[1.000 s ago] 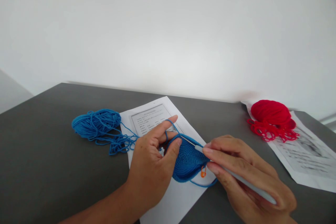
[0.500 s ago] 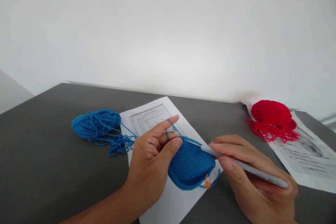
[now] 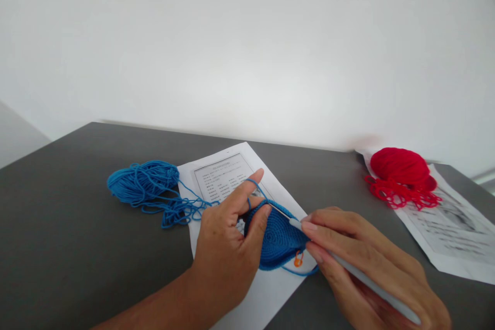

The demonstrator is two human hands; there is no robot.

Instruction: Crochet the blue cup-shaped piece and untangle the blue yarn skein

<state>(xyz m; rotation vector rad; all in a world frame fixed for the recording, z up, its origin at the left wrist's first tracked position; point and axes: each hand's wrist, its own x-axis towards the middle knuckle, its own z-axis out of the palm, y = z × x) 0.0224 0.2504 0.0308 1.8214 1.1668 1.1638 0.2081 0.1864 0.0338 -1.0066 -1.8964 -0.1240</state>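
Your left hand [image 3: 228,242] is pinching the blue crochet piece [image 3: 280,237] at its edge; your right hand [image 3: 371,252] is closed around the grey hook [image 3: 371,283].

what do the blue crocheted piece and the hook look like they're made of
Blue crocheted piece: matte yarn, shown by its spiralling stitch rows; cotton or acrylic, unclear. Hook handle: smooth, pale grey, probably plastic. Hook shaft: thin, silvery, perhaps metal.
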